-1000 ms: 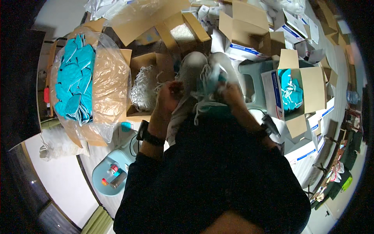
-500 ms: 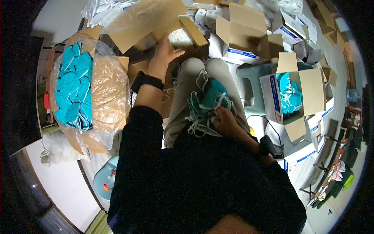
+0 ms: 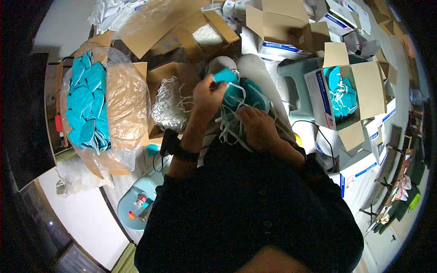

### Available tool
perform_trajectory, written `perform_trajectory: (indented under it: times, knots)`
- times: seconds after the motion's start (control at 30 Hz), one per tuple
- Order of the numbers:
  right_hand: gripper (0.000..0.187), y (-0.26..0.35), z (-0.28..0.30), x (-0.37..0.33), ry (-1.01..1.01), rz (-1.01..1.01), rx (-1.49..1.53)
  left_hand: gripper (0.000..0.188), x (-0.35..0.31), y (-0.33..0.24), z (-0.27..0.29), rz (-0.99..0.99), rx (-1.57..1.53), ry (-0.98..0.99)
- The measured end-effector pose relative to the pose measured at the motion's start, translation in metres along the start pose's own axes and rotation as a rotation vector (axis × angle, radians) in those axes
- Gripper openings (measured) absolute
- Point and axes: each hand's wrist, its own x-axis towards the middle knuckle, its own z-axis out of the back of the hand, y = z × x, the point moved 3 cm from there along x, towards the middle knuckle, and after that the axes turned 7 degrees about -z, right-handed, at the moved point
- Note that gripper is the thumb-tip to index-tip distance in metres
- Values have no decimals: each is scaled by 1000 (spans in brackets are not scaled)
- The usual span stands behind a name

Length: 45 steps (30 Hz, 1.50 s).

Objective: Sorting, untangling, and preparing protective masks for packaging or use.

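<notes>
Several teal face masks (image 3: 255,94) with white straps lie bunched on my lap. My left hand (image 3: 210,94) pinches a teal face mask (image 3: 225,76) by its side and lifts it above the others. Close by, my right hand (image 3: 258,126) has its fingers curled over the near side of the bunch, gripping a face mask and its white strap (image 3: 236,93). The fingertips of my right hand are partly hidden among the straps.
On the left, teal masks (image 3: 86,102) lie on a plastic-lined carton (image 3: 129,98). A box of white straps (image 3: 169,105) stands beside my left arm. Ahead is a carton of small white pieces (image 3: 207,35). An open carton (image 3: 340,98) with masks stands right, near a grey-green stool (image 3: 291,88).
My left hand has come back from the carton of white pieces to my lap and now pinches a face mask. My right hand stays at the bunch, its fingers now lower on it.
</notes>
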Motion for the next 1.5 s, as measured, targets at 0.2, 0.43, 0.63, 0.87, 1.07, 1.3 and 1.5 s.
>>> perform_trajectory:
  times: [0.2,0.43,0.63,0.87,1.07,1.3,1.5]
  knots:
    - [40,30,-4,-27,-230,401,-298,7,3,-7,26,46,-524,-366]
    - [30,15,26,-21,-508,413,75,13,1,-19,28,22,-638,-453]
    - [28,11,45,42,-347,-101,705,13,-15,-63,7,38,-472,-321]
    - [8,-3,30,42,-352,48,575,18,-30,-34,-14,-64,-349,-293]
    - [20,-37,39,55,-510,86,688,15,-43,-39,-18,-87,-343,-259]
    - [8,-41,72,44,-329,-151,1064,21,-47,-42,19,-4,-524,-436]
    - [16,-8,16,49,-157,-62,1180,25,-43,-64,8,-170,-437,-447]
